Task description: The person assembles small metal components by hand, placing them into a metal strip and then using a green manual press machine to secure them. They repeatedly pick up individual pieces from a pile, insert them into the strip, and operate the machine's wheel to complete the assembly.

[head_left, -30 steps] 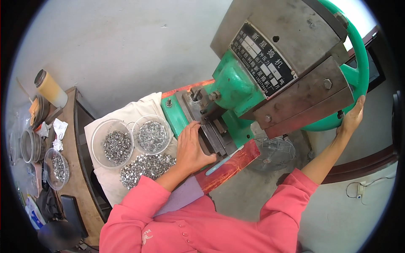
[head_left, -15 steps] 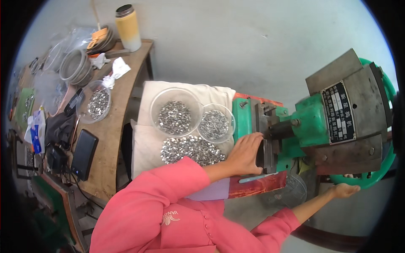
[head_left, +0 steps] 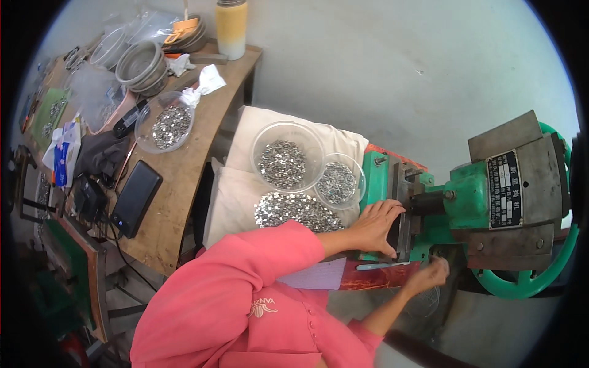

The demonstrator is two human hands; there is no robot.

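Note:
My left hand (head_left: 375, 228) lies on the green press's bed, thumb and fingers spread along a long steel die block (head_left: 402, 211). Any small part under its fingertips is hidden. Below the ram of the green hand press (head_left: 467, 195), my right hand (head_left: 427, 277) hangs beside the bed, apart from the green handwheel (head_left: 521, 288). Its fingers are curled and slightly blurred; what they hold, if anything, does not show. Left of the press are a heap of small shiny metal pieces (head_left: 294, 211), a large clear tub (head_left: 288, 156) and a smaller clear tub (head_left: 338, 184), both containing metal pieces.
A light blue-handled tool (head_left: 381, 266) lies along the red board's (head_left: 368, 279) near edge. On the wooden table (head_left: 161, 236) to the left are a black power bank (head_left: 136, 197), another tub of metal pieces (head_left: 169, 126), stacked bowls (head_left: 142, 67) and a yellow-white bottle (head_left: 231, 30).
My right hand has left the handwheel's rim and moved left to beside the press bed. My left hand stays on the die block. The whole view has shifted slightly.

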